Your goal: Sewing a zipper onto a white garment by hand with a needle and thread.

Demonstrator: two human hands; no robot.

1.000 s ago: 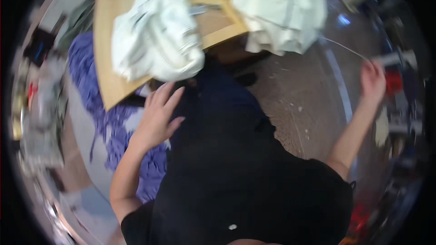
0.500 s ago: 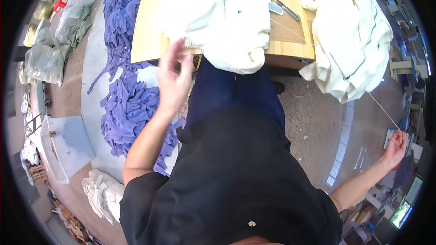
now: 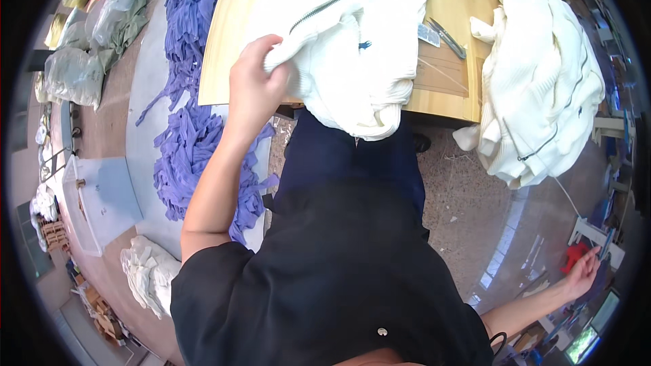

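Observation:
A white ribbed knit sweater with a zipper (image 3: 373, 74) lies bunched on the table and hangs over its front edge. At its left side, my left hand (image 3: 259, 85) is closed on a fold of the knit. Far out to the lower right, my right hand (image 3: 583, 275) has its fingers pinched together. A thin white thread (image 3: 567, 194) runs from the right-hand pile of white zippered sweaters (image 3: 542, 88) down toward that hand; its end blurs into the background. Thread snips (image 3: 447, 37) lie on the table between sweater and pile, beside a small light card (image 3: 428, 35).
The wooden table (image 3: 217, 68) has its front edge before my legs. Heaps of purple fabric strips (image 3: 190, 163) lie to the left on a pale sheet. Further left are a clear plastic bin (image 3: 105, 196), stuffed plastic bags (image 3: 74, 78) and a white cloth bundle (image 3: 148, 274).
My left hand has come onto the sweater and grasped its left fold, baring the zipper. My right hand has moved down, further from the pile. The view has shifted slightly.

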